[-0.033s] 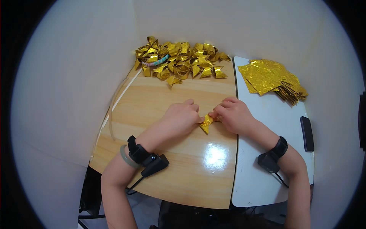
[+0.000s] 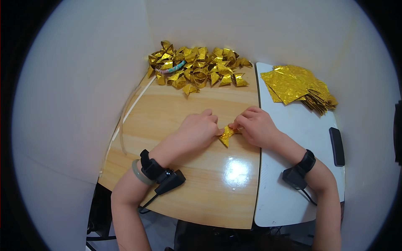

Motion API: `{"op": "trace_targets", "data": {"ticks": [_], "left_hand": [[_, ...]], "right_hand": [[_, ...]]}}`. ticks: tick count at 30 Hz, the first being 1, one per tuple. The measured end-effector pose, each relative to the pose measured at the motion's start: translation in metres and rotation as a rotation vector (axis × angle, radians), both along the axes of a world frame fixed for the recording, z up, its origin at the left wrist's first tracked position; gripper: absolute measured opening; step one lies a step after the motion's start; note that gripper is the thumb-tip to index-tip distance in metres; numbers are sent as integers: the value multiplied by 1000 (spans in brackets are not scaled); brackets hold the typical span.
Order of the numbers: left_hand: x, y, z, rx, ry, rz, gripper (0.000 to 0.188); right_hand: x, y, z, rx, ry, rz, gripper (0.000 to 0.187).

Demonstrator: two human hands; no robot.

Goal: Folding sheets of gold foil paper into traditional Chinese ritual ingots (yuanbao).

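Between my two hands, above the wooden table [image 2: 180, 201], is a partly folded piece of gold foil paper [image 2: 226, 137] with a pointed end facing me. My left hand [image 2: 200, 129] pinches its left side, fingers closed. From the other side my right hand [image 2: 256, 126] grips the paper's upper right part, thumb and fingers pressed together. My fingers cover some of the folds. A heap of folded gold paper pieces [image 2: 201, 75] lies at the table's far edge. Flat gold paper sheets [image 2: 289, 85] are stacked loosely at the far right.
A white board or tabletop [image 2: 289, 209] adjoins the wooden table on the right, with a dark oblong device [image 2: 336, 146] on it. A blue and pink braided band [image 2: 176, 67] rests among the folded pieces. Pale walls [image 2: 251, 29] enclose the far side and both flanks.
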State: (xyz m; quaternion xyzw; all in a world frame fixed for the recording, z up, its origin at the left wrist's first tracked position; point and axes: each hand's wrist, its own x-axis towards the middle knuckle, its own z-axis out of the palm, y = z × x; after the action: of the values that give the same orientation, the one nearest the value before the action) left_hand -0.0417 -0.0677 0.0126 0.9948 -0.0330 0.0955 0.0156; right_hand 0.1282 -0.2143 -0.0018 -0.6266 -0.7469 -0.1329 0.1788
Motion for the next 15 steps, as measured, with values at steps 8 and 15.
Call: {"op": "trace_targets", "data": {"ticks": [8,15], "left_hand": [[2,-5,3,-84,-10,42,23],[1,-20,4,-110,-18,125,29]], "right_hand": [[1,3,-12,-113,401,180,26],[0,3,-14,-97,367,125,30]]}}
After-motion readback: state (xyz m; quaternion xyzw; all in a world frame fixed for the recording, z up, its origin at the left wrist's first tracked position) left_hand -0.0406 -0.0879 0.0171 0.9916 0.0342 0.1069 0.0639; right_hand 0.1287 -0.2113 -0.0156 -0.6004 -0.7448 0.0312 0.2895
